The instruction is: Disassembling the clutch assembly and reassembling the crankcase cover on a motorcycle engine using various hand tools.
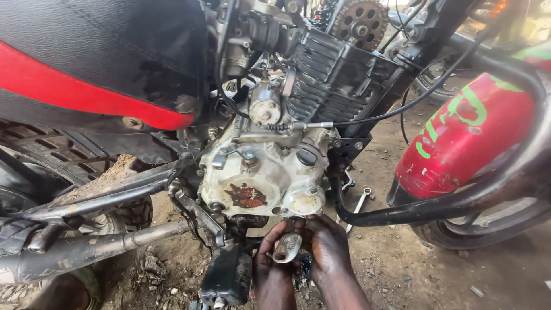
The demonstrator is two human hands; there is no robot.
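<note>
Both my hands are low in the head view, under a motorcycle engine's dirty silver side cover (pixel 261 178). My left hand (pixel 270 261) and my right hand (pixel 327 244) together hold a small oily grey metal part (pixel 287 247) between the fingers, just below the cover's lower edge. A black foot peg (pixel 228 276) sits immediately left of my left hand. A finned black cylinder (pixel 336 74) rises above the cover, topped by an exposed sprocket (pixel 360 22).
A spanner (pixel 359 204) lies on the dirt ground right of the engine. A black crash bar (pixel 459 201) curves past a red front mudguard (pixel 465 138) at right. A red and black tank (pixel 97 63), a knobbly tyre (pixel 57 155) and an exhaust pipe (pixel 92 247) fill the left.
</note>
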